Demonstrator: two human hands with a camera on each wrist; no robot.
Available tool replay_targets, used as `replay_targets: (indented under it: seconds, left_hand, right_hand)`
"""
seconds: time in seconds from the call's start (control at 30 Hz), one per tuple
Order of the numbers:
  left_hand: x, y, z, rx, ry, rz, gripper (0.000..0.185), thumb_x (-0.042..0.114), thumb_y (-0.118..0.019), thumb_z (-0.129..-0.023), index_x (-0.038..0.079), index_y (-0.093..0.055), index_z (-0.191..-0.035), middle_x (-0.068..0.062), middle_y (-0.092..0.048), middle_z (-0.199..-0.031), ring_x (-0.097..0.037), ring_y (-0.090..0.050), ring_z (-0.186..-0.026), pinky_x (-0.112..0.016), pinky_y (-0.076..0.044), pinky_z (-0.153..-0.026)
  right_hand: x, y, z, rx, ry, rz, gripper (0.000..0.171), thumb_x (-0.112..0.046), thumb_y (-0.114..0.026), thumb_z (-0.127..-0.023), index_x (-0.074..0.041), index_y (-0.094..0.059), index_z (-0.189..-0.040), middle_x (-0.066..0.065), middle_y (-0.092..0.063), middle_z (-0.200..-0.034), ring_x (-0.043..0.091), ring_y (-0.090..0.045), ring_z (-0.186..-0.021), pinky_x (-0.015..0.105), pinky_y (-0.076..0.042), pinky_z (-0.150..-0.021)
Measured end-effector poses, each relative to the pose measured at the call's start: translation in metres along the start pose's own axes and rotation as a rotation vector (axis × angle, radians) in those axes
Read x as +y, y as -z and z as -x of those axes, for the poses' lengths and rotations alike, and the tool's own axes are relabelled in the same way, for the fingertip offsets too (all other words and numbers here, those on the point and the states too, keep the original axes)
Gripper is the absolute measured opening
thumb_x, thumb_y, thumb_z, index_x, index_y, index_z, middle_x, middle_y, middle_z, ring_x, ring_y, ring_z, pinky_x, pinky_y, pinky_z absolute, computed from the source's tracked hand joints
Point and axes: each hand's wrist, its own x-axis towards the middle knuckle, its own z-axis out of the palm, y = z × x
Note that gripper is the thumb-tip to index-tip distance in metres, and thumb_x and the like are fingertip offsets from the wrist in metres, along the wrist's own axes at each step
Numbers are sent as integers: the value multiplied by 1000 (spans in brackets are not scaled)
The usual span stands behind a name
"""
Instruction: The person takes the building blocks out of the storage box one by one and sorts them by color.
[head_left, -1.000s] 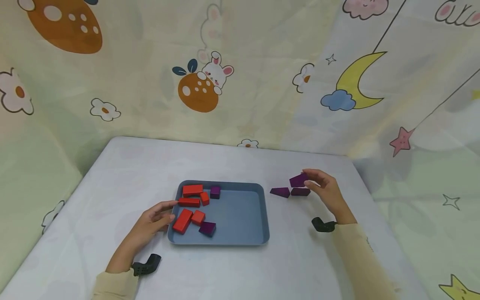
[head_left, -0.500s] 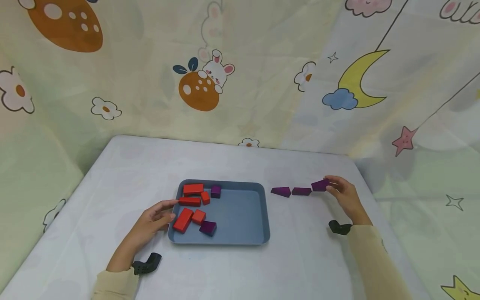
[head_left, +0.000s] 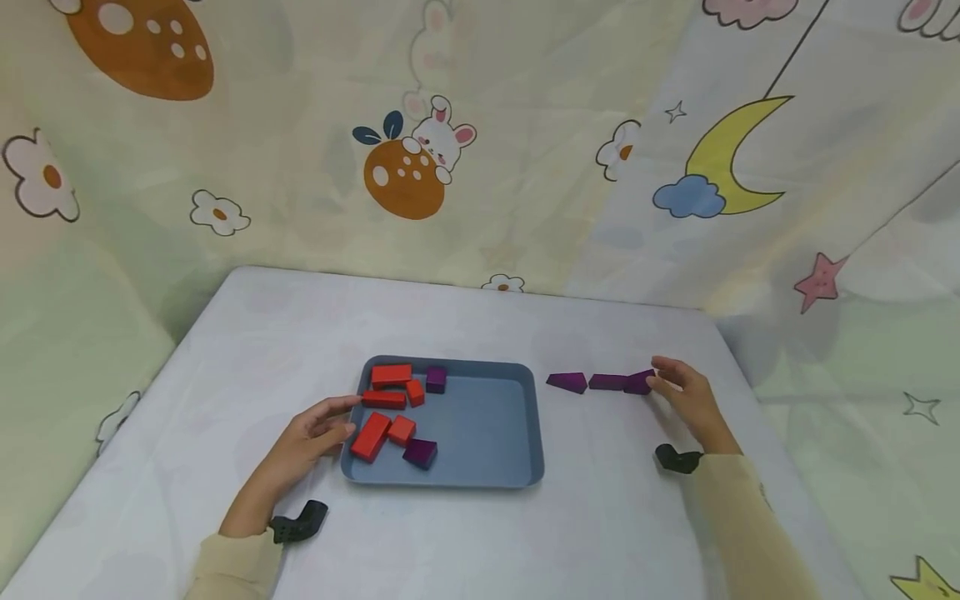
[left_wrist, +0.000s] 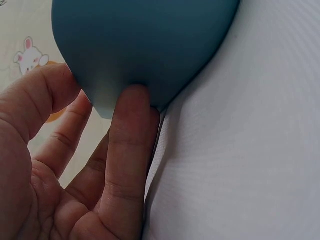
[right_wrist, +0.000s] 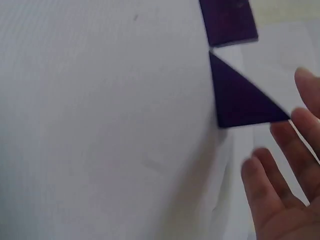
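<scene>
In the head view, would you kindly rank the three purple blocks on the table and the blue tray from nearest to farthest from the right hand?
1. Right-end purple block, at the right hand.
2. Middle purple block.
3. Left-end purple block.
4. Blue tray, farthest left.

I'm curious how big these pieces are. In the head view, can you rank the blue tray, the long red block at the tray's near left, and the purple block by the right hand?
1. Blue tray, by far.
2. Long red block.
3. Purple block at the right hand; partly hidden by fingers and farther away, so this last place is unsure.
</scene>
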Motion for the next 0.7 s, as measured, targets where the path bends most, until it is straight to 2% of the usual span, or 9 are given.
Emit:
replay_targets:
  seconds: [0.03, 0.13, 0.23, 0.37, 0.47, 0.53, 0.6, 0.7]
  left_hand:
    - [0, 0, 0, -3, -2, 3, 54, 17, -68, -107, -1, -53, -155, -28, -61, -146, -7, -67, -109, -28, -60, -87]
    - [-1, 1, -1, -7, -5, 8, 53, 17, -68, -107, -1, -53, -155, -29, -60, -148, -8, -67, -112, -28, -60, -88]
    - [-2, 1, -2, -3, -7, 0, 53, 17, -68, -107, 0, -54, -155, -29, -60, -147, -9, -67, -112, -28, -60, -88]
    - [-1, 1, -2, -4, -18, -5, 52, 16, -68, -107, -1, -54, -155, -29, -62, -145, -9, -68, -111, -28, -60, -87]
    - [-1, 1, -2, -3, -23, -3, 51, 15, -68, -107, -1, -54, -154, -30, -61, -145, -8, -68, -110, -28, -60, -87]
    - [-1, 1, -2, -1, -26, 0, 51, 15, -68, -107, -2, -54, -154, -30, -61, -145, -7, -67, -110, -28, -60, -87]
    - [-1, 1, -2, 1, -26, 0, 51, 14, -68, -107, -2, -54, -154, -30, -61, -145, -6, -67, -110, -28, -60, -87]
    - [-1, 1, -2, 3, -25, 0, 51, 14, -68, -107, -2, -54, -154, -31, -62, -144, -6, -68, -109, -28, -60, -87]
  right_hand:
    - [-4, -1, 0, 33, -1, -6, 53, -19, -65, -111, 9, -50, -154, 30, -50, -158, 46, -45, -147, 33, -44, -118]
    - [-19, -4, 2, 143, 20, -42, 49, -14, -67, -109, 9, -54, -151, 29, -53, -156, 36, -48, -145, 32, -42, -120]
    - [-40, -10, 6, 209, 49, -82, 46, -9, -67, -108, 7, -57, -150, 26, -55, -154, 31, -51, -143, 22, -42, -114]
    - [-75, -23, 17, 222, 121, -163, 41, -5, -68, -107, 7, -60, -145, 17, -63, -144, 18, -60, -133, 13, -45, -106]
    - [-98, -38, 24, 210, 194, -246, 37, -2, -70, -104, 9, -63, -139, -5, -70, -128, 1, -63, -118, 9, -47, -98]
    - [-111, -50, 29, 190, 227, -307, 35, 3, -71, -102, 11, -65, -136, -12, -70, -121, -4, -64, -112, 11, -50, -96]
    - [-122, -63, 33, 165, 246, -346, 34, 7, -70, -101, 12, -64, -134, -7, -72, -121, -5, -66, -110, 13, -52, -95]
    - [-136, -83, 39, 127, 259, -379, 35, 12, -72, -98, 13, -65, -132, 18, -72, -126, -2, -68, -110, 15, -54, -94]
